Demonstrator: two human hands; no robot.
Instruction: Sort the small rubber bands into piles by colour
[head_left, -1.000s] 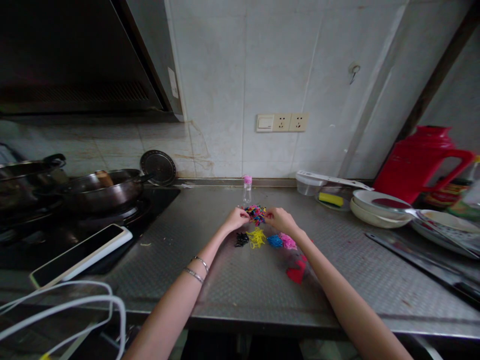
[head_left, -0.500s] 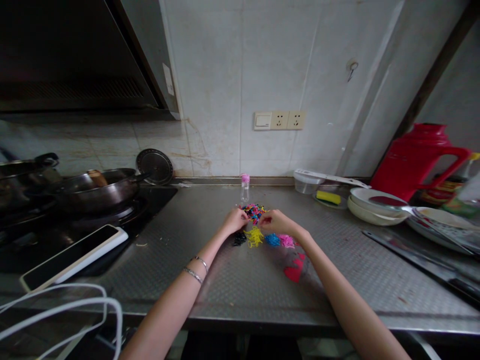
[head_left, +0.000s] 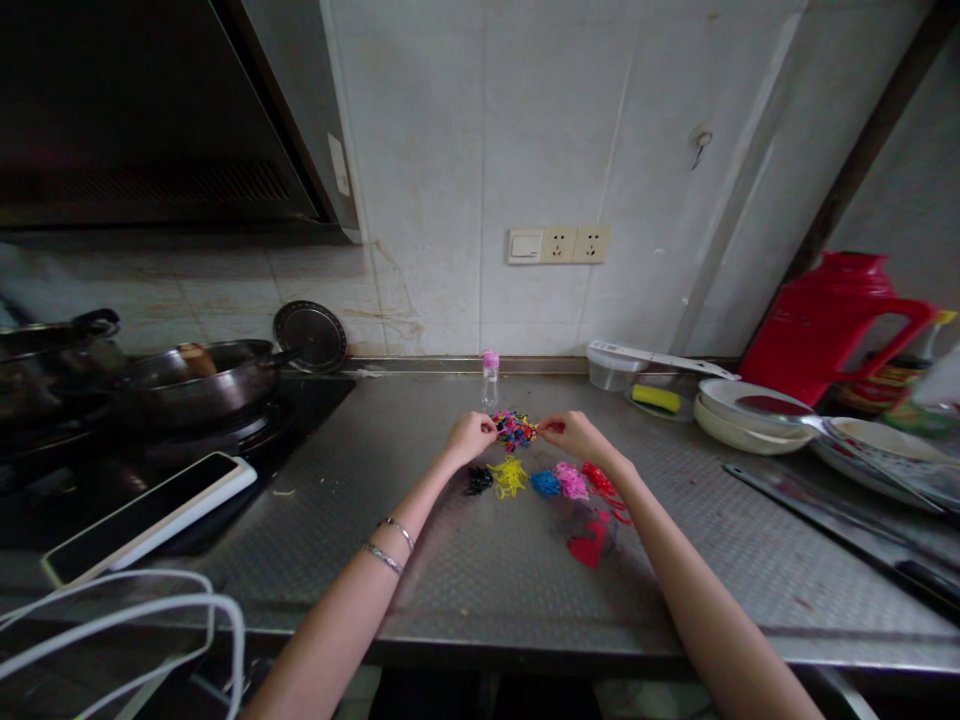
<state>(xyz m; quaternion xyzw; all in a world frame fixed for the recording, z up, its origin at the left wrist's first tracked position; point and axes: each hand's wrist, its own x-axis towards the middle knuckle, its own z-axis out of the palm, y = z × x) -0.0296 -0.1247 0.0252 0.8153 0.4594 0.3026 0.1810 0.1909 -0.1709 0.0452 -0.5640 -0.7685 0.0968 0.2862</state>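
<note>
A mixed heap of small coloured rubber bands (head_left: pixel 513 429) lies on the steel counter (head_left: pixel 480 570). My left hand (head_left: pixel 469 437) pinches at the heap's left edge. My right hand (head_left: pixel 574 436) is pinched at its right edge, apparently on a small red band. In front of the heap lie sorted piles: black (head_left: pixel 478 481), yellow (head_left: pixel 509 476), blue (head_left: pixel 546 483), pink (head_left: pixel 572 480) and red (head_left: pixel 600 481). A clear lidless jar with a red lid (head_left: pixel 590 545) lies by my right forearm. A small clear bottle with a pink cap (head_left: pixel 490 377) stands behind the heap.
A stove with pans (head_left: pixel 187 385) is at the left, a phone (head_left: pixel 142 515) and white cables (head_left: pixel 127 620) near its front. At the right are bowls (head_left: pixel 742 410), a yellow sponge (head_left: pixel 656 397), a plastic tub (head_left: pixel 611 365), a red thermos jug (head_left: pixel 832 320) and a long knife (head_left: pixel 840 525).
My right hand drew back to the right of the heap, uncovering the red pile. The left hand stayed at the heap's left edge.
</note>
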